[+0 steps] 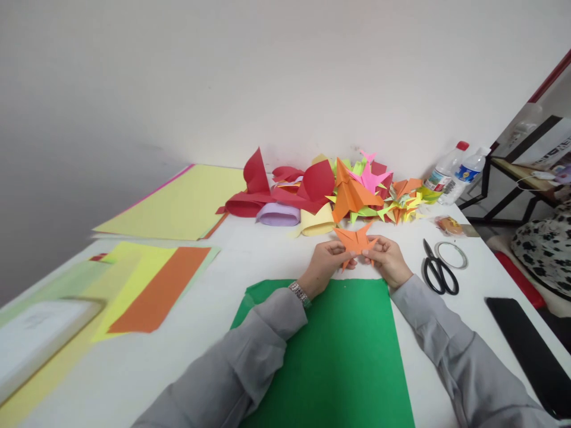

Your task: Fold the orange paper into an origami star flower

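A folded orange paper figure [355, 240] with several pointed tips is held up between both hands, just beyond the far edge of a green sheet [343, 351]. My left hand [324, 266] pinches its lower left part between thumb and fingers. On the other side, my right hand [387, 260] grips the lower right part the same way. Behind the figure lies a pile of folded paper pieces, among them a larger orange one [352, 193], a pink one [369, 177] and red curved ones [256, 190].
Right of my right hand lie black-handled scissors [439, 274], a tape roll [451, 255] and a black phone-like slab [529, 353]. Two bottles [464, 172] stand at the back right. Coloured sheets [156, 288] and a white box [42, 339] lie left. Patterned cloth [544, 249] shows at far right.
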Tool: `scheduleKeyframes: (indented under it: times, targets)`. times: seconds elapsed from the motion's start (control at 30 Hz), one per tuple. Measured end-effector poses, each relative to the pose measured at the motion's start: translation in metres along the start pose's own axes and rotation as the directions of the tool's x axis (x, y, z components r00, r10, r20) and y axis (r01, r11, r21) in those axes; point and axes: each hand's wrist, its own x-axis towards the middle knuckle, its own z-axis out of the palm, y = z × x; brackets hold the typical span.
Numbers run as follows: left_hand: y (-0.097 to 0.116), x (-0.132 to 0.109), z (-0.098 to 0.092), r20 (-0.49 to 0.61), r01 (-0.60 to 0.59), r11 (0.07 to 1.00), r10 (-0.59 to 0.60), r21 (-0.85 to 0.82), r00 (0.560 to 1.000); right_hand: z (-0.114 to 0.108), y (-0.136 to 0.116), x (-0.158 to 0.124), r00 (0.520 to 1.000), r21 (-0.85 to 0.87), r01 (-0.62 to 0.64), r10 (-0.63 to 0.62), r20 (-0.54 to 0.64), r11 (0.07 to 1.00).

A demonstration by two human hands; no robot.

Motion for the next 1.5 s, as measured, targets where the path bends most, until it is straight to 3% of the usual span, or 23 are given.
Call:
scheduleKeyframes:
  times: [0.13, 0.3, 0.47, 0.97, 1.5]
  targets:
    - [0.0005, -0.0002, -0.0002, -0.014, 0.026, 0.997, -0.028, -0.079, 1.000, 0.0028, -0.0040, -0.0008, 1.000, 0.016, -0.010, 0.010, -0.024, 1.000]
    - [0.0026, -0.0032, 0.0013, 0.027, -0.002, 1.000, 0.002, 0.028, 1.000, 0.0025, -0.0001, -0.0020, 1.000, -0.057, 0.008, -0.008, -0.003, 0.998]
    - [0.0028, -0.0026, 0.0015, 0.042, -0.007, 1.000, 0.006, 0.025, 0.999, 0.0015, 0.0027, -0.0018, 1.000, -0.104, 0.024, -0.025, -0.008, 0.994]
    - [-0.0030, 0.0002, -0.0030, 0.042, -0.024, 0.998, 0.022, 0.064, 0.999, 0.0013, 0.0005, -0.0018, 1.000, -0.042, -0.008, 0.007, -0.025, 0.999]
    - [-0.0003, -0.0012, -0.0026, 0.132, -0.058, 0.994, 0.046, 0.087, 0.990, 0.0009, -0.0021, -0.0012, 1.000, 0.009, -0.015, 0.015, -0.017, 1.000]
